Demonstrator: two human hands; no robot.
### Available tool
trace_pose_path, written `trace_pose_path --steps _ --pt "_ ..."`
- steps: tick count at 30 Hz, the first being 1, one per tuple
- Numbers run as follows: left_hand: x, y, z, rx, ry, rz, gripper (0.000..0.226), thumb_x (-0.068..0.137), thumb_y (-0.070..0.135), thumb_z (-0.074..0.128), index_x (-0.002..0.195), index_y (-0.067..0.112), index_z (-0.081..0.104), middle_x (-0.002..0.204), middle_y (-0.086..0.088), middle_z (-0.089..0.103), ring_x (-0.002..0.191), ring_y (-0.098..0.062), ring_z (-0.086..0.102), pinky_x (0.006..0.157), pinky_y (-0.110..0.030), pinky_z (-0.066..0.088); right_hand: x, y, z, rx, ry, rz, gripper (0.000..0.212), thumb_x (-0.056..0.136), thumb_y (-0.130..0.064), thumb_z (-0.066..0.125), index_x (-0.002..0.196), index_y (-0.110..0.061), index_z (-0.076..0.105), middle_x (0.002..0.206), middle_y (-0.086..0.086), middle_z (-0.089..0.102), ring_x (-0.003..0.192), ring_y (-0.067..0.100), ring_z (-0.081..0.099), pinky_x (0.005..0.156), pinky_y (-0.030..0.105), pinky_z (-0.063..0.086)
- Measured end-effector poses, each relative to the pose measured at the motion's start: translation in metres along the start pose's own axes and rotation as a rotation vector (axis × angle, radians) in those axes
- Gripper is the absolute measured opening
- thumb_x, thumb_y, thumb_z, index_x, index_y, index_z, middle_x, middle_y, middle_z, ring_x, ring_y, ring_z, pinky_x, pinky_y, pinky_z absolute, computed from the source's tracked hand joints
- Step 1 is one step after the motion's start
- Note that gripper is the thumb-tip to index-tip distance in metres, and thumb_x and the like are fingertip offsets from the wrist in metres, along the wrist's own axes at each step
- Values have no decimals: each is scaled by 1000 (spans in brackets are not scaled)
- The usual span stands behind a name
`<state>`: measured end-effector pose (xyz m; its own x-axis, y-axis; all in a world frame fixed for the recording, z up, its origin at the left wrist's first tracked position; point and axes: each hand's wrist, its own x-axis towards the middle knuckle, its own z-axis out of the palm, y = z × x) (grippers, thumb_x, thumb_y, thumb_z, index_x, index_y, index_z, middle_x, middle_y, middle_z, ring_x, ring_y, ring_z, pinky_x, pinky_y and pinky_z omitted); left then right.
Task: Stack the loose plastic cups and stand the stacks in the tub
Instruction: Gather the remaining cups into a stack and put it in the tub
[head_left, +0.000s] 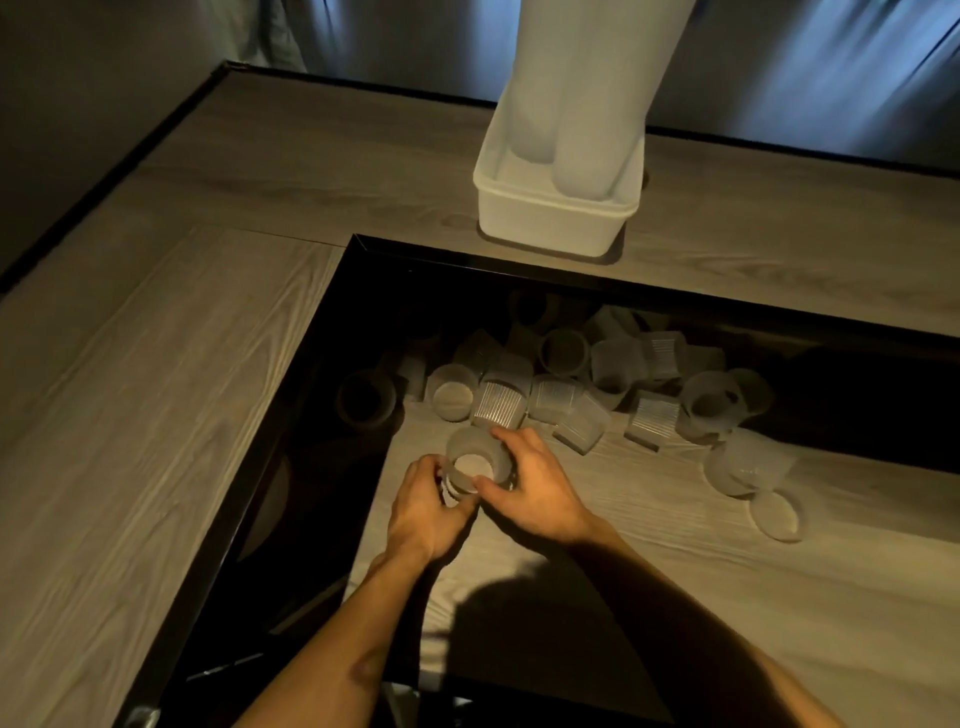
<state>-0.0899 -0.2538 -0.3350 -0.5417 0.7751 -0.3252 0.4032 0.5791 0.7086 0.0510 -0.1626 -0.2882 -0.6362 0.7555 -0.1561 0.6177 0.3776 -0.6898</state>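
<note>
A heap of several loose clear ribbed plastic cups (566, 400) lies on the lower wooden surface, most on their sides. In front of the heap my left hand (428, 509) and my right hand (535, 483) both grip a short stack of cups (470, 467), its open mouth facing up toward the camera. The white tub (550, 221) stands on the raised wooden ledge behind the heap. Tall stacks of cups (582, 93) rise upright out of it and run past the top of the view.
A black-edged step (332, 332) separates the raised ledge from the lower surface on the left and at the back. Two stray cups (748, 467) lie to the right of the heap. Curtains (831, 67) hang behind the ledge. Lighting is dim.
</note>
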Motion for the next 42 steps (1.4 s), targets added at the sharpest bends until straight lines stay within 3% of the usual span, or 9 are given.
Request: trace_pose_path --steps 7,11,18,22,26,30,32,37,42 --pt "-5 -2 5 30 -59 61 61 69 50 79 120 32 50 114 13 54 99 -8 57 85 -32 56 -5 0 1 -154 -34 37 69 84 -48 65 145 -22 46 124 -7 42 113 8 44 97 27 45" --pt "-3 -4 3 50 -119 45 64 72 18 80 127 30 50 119 11 55 109 -10 57 94 -29 53 -9 2 8 -345 -95 92 76 82 -52 69 146 -25 39 129 0 43 119 20 42 99 37 47" --pt "14 15 -49 -131 377 -195 27 92 24 61 115 19 47 91 5 52 88 -14 53 76 -33 42 -9 7 11 -261 -127 146 82 85 -52 71 151 -28 30 142 -1 41 127 20 42 107 38 43" --pt "37 23 -69 -227 470 -223 72 92 27 66 151 19 27 147 -9 40 138 -26 36 115 -45 26 -7 7 14 -230 -136 173 82 86 -48 73 152 -28 28 146 -1 41 130 21 42 110 38 41" --pt "69 19 -70 -354 297 -309 103 89 13 70 158 32 -5 160 -12 26 147 -29 26 118 -48 22 -6 5 16 -189 -149 210 83 86 -43 74 152 -29 26 149 -3 40 133 21 42 112 39 40" --pt "71 16 -61 -359 361 -281 90 95 10 63 159 29 3 163 -9 21 149 -29 22 120 -46 20 -10 7 19 -182 -167 223 86 88 -41 74 156 -25 24 155 -3 38 139 22 40 115 38 37" --pt "69 11 -60 -330 362 -281 84 93 35 61 158 29 8 159 -10 30 146 -30 28 120 -48 25 -15 10 19 -179 -158 219 85 88 -41 74 156 -23 25 156 -2 37 139 21 40 115 37 38" --pt "35 29 -56 -275 402 -223 62 89 43 65 139 16 41 106 3 57 116 -25 57 90 -34 42 -25 18 22 -111 -115 209 86 88 -43 73 156 -21 26 155 0 40 137 20 43 114 34 38" --pt "-1 44 -43 -162 276 96 76 73 46 73 138 23 43 134 -2 52 122 -20 51 101 -39 47 -27 19 23 -28 -69 229 84 85 -42 74 154 -26 30 151 -2 42 134 19 45 110 33 39"
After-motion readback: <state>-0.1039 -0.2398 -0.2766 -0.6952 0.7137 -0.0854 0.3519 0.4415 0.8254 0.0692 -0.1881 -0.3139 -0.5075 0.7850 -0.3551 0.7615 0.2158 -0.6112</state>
